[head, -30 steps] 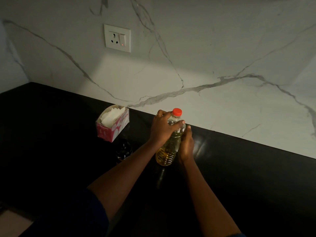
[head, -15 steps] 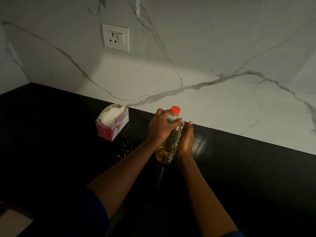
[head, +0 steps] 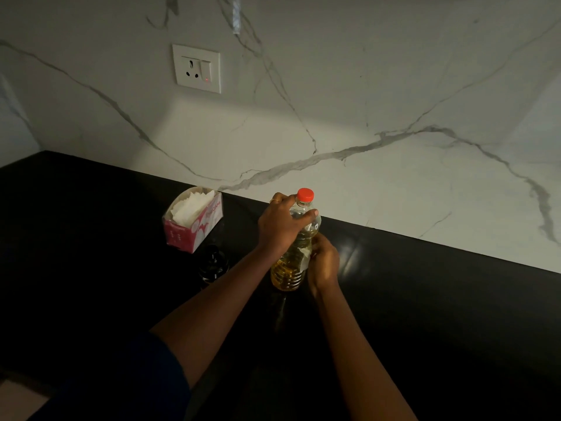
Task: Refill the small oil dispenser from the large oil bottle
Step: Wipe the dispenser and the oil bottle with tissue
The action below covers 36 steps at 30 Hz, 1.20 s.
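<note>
Currently my left hand (head: 280, 226) grips the shoulder of the oil bottle (head: 287, 271); my right hand (head: 324, 262) grips its middle. It stands capped on the table (head: 425, 299), right of the dark dispenser (head: 214, 264).

Both bare forearms reach up from the bottom edge toward the frame's centre. The left grip (head: 282, 227) curls over the shoulder of the oil bottle (head: 288, 271). The right grip (head: 324, 262), lower and just right of it, wraps the bottle's side. A dark blue sleeve (head: 127, 387) covers the left upper arm.
</note>
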Motion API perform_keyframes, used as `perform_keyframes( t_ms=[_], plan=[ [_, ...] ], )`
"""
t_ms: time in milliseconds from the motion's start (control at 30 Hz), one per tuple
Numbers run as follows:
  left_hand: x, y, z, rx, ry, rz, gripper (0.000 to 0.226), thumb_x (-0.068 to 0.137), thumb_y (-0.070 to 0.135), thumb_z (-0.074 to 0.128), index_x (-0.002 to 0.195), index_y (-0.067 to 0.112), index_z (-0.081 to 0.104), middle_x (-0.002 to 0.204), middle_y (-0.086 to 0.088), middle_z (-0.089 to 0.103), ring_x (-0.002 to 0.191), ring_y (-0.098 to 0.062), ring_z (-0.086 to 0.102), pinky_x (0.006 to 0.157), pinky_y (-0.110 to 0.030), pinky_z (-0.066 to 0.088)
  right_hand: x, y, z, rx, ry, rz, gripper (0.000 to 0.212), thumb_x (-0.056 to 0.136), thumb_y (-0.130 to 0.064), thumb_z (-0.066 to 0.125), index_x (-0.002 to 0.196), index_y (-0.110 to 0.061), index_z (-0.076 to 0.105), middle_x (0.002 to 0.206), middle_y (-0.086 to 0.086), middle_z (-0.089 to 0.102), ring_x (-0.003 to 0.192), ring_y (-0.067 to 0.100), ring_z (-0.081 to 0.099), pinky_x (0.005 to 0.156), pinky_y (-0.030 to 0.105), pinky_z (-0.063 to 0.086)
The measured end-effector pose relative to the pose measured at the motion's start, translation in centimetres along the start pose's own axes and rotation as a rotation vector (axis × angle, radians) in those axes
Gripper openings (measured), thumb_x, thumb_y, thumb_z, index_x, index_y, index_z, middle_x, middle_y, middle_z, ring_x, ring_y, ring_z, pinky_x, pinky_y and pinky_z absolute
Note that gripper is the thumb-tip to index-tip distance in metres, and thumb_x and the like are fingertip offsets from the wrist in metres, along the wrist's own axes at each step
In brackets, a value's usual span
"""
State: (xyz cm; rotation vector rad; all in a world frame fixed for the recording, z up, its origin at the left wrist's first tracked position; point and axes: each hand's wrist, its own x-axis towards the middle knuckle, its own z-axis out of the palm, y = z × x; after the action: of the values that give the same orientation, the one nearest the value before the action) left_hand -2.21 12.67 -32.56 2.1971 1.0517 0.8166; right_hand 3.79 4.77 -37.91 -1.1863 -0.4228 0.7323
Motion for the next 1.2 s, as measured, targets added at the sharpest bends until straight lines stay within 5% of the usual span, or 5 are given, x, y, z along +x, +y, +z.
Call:
perform_keyframes(
  t_ms=[333,600,867,1033,1200],
  plan=[
    [-0.2,0.0,-0.3,-0.01,-0.034,-0.006,0.055,0.085,0.05,0.057,0.128,0.018,0.051,0.124,-0.004,0.049,0.115,-0.017,0.05,0.081,-0.022,0.033,1.7,-0.6,-0.9,-0.12,0.139,0.073,0.038,0.092,0.006,0.045,0.129,-0.005,0.046,0.114,0.005,0.058,0.103,0.02,0.059,0.091,0.038,0.05],
    [-0.2,0.0,-0.2,0.004,-0.022,-0.008,0.054,0.085,0.051,0.055,0.126,0.018,0.052,0.124,-0.005,0.05,0.116,-0.018,0.05,0.084,-0.026,0.037,1.6,0.7,-1.2,-0.307,0.337,0.138,0.022,0.084,-0.003,0.061,0.065,-0.012,0.064,0.077,0.007,0.064,0.08,0.023,0.061,0.077,0.038,0.052],
    [-0.1,-0.1,-0.3,0.002,-0.034,-0.018,0.057,0.085,0.051,0.056,0.13,0.019,0.049,0.126,-0.004,0.048,0.117,-0.018,0.049,0.082,-0.024,0.032,1.1,-1.4,0.2,-0.529,0.094,-0.095,0.023,0.092,-0.009,0.05,0.078,-0.011,0.069,0.074,0.004,0.067,0.07,0.016,0.063,0.065,0.027,0.052],
    [-0.2,-0.1,-0.3,0.0,-0.033,-0.015,0.055,0.085,0.051,0.056,0.128,0.018,0.05,0.124,-0.004,0.049,0.116,-0.017,0.049,0.082,-0.024,0.031,1.9,0.0,-1.4,-0.709,0.0,0.007,0.03,0.093,-0.014,0.051,0.065,-0.018,0.061,0.065,0.0,0.061,0.063,0.011,0.057,0.058,0.019,0.044],
    [-0.1,0.0,-0.2,0.007,-0.03,-0.01,0.054,0.085,0.05,0.055,0.128,0.018,0.05,0.125,-0.004,0.048,0.116,-0.017,0.049,0.081,-0.023,0.03,1.9,1.8,-3.0,-0.796,0.087,0.099,0.016,0.091,-0.014,0.056,0.091,-0.007,0.071,0.078,0.005,0.065,0.069,0.013,0.059,0.061,0.022,0.047]
  ],
)
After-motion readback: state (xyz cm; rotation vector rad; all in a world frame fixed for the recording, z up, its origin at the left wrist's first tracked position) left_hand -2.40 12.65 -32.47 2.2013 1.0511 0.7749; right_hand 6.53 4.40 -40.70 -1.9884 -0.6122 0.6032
